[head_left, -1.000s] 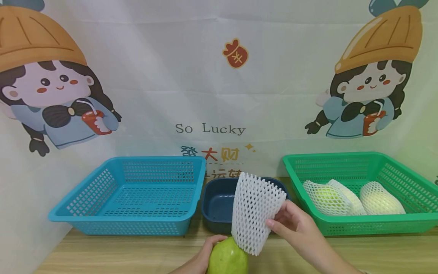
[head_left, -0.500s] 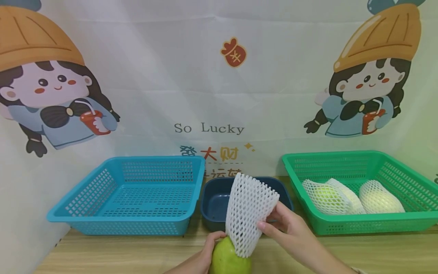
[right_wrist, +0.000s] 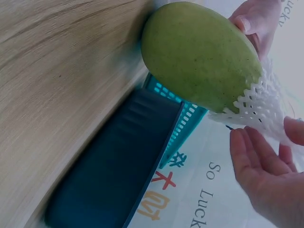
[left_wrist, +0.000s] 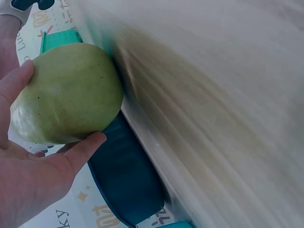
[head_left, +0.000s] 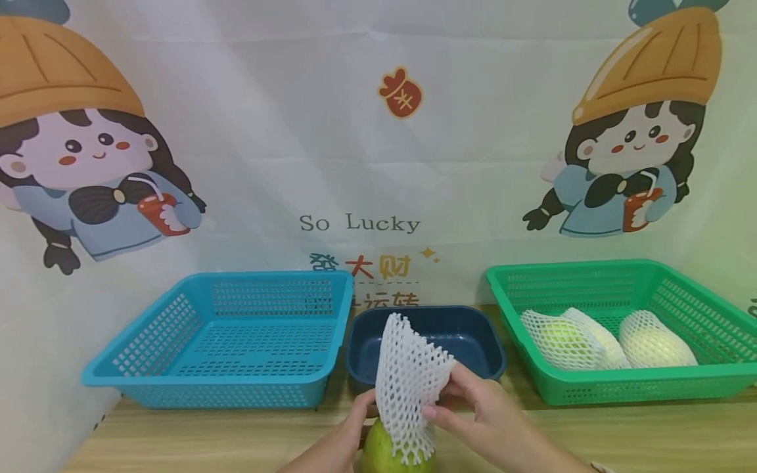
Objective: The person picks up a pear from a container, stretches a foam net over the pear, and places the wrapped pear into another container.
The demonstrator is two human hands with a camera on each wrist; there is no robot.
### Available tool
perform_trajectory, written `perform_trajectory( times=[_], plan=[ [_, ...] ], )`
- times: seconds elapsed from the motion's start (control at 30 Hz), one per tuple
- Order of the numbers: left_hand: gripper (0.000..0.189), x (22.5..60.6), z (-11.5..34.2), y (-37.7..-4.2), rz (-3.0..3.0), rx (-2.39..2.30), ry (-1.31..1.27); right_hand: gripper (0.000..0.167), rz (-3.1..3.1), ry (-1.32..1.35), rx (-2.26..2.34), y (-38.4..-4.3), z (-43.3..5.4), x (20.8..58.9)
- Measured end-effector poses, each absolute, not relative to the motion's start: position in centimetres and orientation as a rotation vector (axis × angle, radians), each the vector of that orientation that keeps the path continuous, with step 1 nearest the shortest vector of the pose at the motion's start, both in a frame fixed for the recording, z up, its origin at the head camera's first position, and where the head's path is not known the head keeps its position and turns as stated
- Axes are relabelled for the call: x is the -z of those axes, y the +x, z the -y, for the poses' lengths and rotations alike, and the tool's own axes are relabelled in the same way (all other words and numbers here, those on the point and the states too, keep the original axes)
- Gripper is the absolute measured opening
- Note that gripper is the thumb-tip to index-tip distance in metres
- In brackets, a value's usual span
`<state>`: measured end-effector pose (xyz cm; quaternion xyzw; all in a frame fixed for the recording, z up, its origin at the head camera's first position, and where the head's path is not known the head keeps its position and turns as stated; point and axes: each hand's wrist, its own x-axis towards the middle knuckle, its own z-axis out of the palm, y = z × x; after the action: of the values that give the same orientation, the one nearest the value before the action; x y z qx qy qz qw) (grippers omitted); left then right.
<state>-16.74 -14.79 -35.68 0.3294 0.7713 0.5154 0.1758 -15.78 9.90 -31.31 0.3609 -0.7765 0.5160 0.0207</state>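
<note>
My left hand (head_left: pixel 343 437) grips a green mango (head_left: pixel 381 452) low at the front of the table; the left wrist view shows thumb and fingers spread round its side. A white foam net sleeve (head_left: pixel 411 387) stands up over the mango's top. In the right wrist view the sleeve's open edge covers only one end of the mango (right_wrist: pixel 199 52), and the rest is bare. My right hand (head_left: pixel 485 417) pinches the sleeve's right side between thumb and fingers. The mango's lower part lies beyond the bottom of the head view.
Behind the hands stands a dark blue basin (head_left: pixel 481 328). A blue basket (head_left: pixel 219 393) is at left. The green basket (head_left: pixel 644 386) at right holds several fruits in foam nets (head_left: pixel 656 341). A printed cloth (head_left: pixel 473 164) hangs behind on the back side.
The sleeve has moved down and left, and its lower edge now reaches further over the mango's top. My right hand has moved left and down with it; my left hand keeps its grip.
</note>
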Motion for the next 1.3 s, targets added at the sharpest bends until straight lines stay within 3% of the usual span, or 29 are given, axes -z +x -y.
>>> perform_trajectory(
  times=[0.23,0.47,0.73,0.97,1.13,1.3],
  plan=[
    [0.084,35.7,14.7,-16.2,-2.253,-1.468,0.981,0.036,2.221,1.357,-1.806,-16.0,-9.8,31.6],
    [0.078,35.0,14.0,-15.1,-2.315,-1.625,0.702,0.042,2.158,1.38,-1.868,-16.2,-9.8,32.3],
    [0.034,31.8,13.2,-12.9,-2.823,-1.516,0.534,0.043,2.3,1.271,-1.802,-15.8,-9.8,32.1],
    [0.037,31.4,12.9,-13.0,-2.776,-1.458,0.476,0.051,2.524,1.179,-1.823,-15.3,-9.5,32.0],
    [0.032,31.3,13.2,-13.1,-2.771,-1.418,0.559,0.054,2.548,1.255,-1.706,-15.5,-9.1,32.6],
    [0.025,31.1,13.8,-13.2,-2.712,-1.428,0.66,0.056,2.66,1.162,-1.719,-15.7,-9.0,32.5]
  ],
)
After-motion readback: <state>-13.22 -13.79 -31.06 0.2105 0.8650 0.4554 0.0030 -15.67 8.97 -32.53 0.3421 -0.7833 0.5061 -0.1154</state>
